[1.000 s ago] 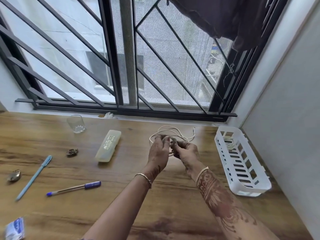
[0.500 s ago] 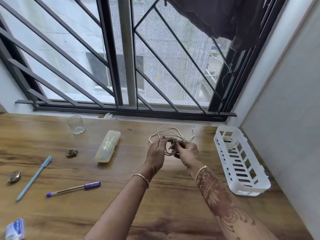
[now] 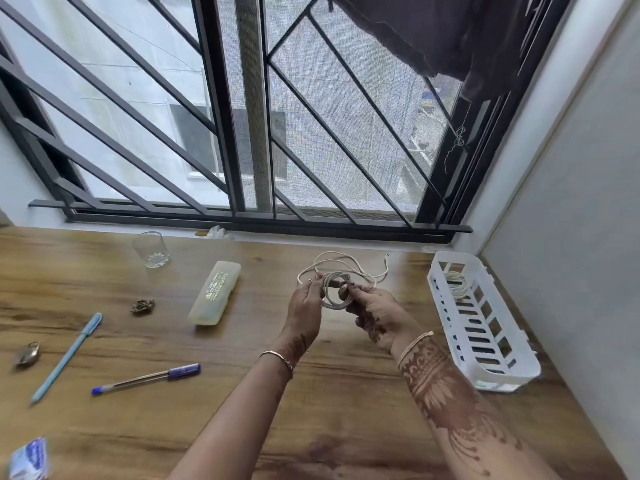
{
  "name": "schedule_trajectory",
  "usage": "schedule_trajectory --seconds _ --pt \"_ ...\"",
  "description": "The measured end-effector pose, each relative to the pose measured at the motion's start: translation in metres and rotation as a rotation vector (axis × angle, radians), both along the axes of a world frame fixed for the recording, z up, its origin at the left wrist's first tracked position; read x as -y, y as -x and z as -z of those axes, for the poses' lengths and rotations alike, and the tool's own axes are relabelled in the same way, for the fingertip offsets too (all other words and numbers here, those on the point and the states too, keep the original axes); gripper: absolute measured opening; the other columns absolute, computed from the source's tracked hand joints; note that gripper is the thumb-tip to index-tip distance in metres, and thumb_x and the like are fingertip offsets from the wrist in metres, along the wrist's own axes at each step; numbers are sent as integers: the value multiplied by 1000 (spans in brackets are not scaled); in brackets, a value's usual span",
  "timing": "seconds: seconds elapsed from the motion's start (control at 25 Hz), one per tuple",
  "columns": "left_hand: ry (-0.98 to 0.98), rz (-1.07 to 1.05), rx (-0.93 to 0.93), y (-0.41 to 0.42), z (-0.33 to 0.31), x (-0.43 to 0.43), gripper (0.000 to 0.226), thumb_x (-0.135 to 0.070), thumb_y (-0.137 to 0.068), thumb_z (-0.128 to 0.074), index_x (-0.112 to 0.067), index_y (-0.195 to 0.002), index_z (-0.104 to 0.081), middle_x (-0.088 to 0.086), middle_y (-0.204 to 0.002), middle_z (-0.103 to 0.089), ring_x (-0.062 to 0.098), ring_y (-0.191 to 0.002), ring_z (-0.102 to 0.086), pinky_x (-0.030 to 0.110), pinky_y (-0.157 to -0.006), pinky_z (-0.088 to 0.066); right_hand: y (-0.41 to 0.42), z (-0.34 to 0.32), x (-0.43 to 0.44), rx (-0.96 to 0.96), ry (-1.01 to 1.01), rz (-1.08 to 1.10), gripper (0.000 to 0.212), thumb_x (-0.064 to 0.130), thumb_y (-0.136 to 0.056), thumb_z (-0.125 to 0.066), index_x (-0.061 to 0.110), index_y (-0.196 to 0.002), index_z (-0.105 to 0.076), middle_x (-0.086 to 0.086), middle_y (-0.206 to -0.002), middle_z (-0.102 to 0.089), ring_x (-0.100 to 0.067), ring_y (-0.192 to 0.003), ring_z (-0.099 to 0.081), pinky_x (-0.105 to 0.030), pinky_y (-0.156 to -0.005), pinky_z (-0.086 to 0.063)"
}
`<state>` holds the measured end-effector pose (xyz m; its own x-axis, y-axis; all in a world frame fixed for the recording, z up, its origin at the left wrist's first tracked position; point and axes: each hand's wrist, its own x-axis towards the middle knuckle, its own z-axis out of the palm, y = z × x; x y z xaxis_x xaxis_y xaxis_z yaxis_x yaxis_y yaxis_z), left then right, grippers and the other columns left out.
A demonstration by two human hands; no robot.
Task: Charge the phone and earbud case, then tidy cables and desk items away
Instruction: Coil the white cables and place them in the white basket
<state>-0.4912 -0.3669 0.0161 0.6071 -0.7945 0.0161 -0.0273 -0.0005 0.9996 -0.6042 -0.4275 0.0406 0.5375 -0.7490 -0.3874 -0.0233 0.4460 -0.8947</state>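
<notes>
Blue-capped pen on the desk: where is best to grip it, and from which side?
Pinch the blue-capped pen at the middle of its clear barrel, coming straight down from above. It lies flat on the wooden desk, cap to the right, with bare wood along both long sides, so a pinch fits there. The left hand and right hand now hold the white cable.

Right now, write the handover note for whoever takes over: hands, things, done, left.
Left hand: pinches the half-wound white cable above the desk.
Right hand: grips the same coil; loose loops trail toward the window.
Done: the white basket at the desk's right edge holds another coiled cable.
Left: finish this coil, probably basket it, then clear the light blue pen, blue-capped pen, translucent case and glass. Phone and earbud case not in view.
</notes>
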Motion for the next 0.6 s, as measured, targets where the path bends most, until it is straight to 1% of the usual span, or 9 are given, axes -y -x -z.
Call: schedule_trajectory --seconds 0.08,0.16,0.24,0.28,0.36,0.44,0.48,0.56,0.6 --pt "-13 0 16 1 -3 -1 35 -26 -100 -38 -22 -84 -69 -13 -64 -54 3 -57 -42 24 -56 -34 3 -1 0 128 -110 9 12 16 -95 -55 15 -88 -64 8 -70 -65 -1 -50 -41 -13 -38 -21" --pt "-41 10 50 -1 -3 -1 37 -26 -100 -37 -22 -83 -69 -12 -68 -59 4 -61 -48 25 -59 -37 6 -2 -2 211 -151 47 8 9 -93 -56 14 -95 -62 3 -74 -66 -1 -48 -39 -14 -39 -20" --pt "-57 42 122 -2 -3 -2 40 -37 -96 -36 -20 -86 -71 -6 -83 -69 10 -77 -60 29 -73 -44 10 -2 -2 262 -118 86 24 4 -86 -63 17 -105 -61 0 -78 -71 -4 -52 -40 -16 -40 -22" --pt "-64 52 173 -2 -3 -2 42 -41 -93 -34 -20 -90 -71 -3 -92 -71 14 -87 -62 31 -80 -45 11 -3 -2 273 -86 94 31 3 -82 -67 18 -108 -62 -1 -80 -72 -4 -54 -42 -16 -40 -22" --pt "-80 50 255 1 -5 -1 47 -44 -89 -31 -17 -95 -69 4 -99 -71 20 -94 -61 35 -87 -44 13 -5 -2 253 5 114 36 3 -76 -72 16 -108 -64 1 -80 -72 -2 -54 -47 -15 -39 -22" --pt "-95 53 276 4 -6 2 49 -43 -88 -30 -13 -95 -68 8 -98 -70 23 -92 -60 36 -86 -44 9 -7 -4 192 118 197 27 4 -77 -74 12 -102 -65 2 -77 -71 0 -52 -52 -13 -38 -27" --pt "-95 59 263 4 -6 3 48 -41 -87 -31 -11 -93 -67 8 -92 -70 23 -86 -59 36 -82 -44 6 -7 -5 172 180 251 21 4 -79 -73 11 -96 -64 3 -74 -71 1 -52 -56 -12 -42 -33" --pt "-54 65 146 7 -7 3 40 -32 -89 -33 -9 -92 -65 5 -76 -63 17 -67 -54 36 -72 -43 3 -7 -6 144 310 314 13 4 -82 -70 11 -84 -60 3 -69 -72 -2 -59 -65 -16 -58 -47" --pt "-31 65 59 10 -10 2 33 -24 -91 -33 -10 -91 -64 5 -69 -58 13 -59 -52 38 -68 -44 2 -6 -5 94 396 315 14 5 -85 -69 14 -80 -58 3 -69 -72 -5 -63 -67 -21 -65 -50"
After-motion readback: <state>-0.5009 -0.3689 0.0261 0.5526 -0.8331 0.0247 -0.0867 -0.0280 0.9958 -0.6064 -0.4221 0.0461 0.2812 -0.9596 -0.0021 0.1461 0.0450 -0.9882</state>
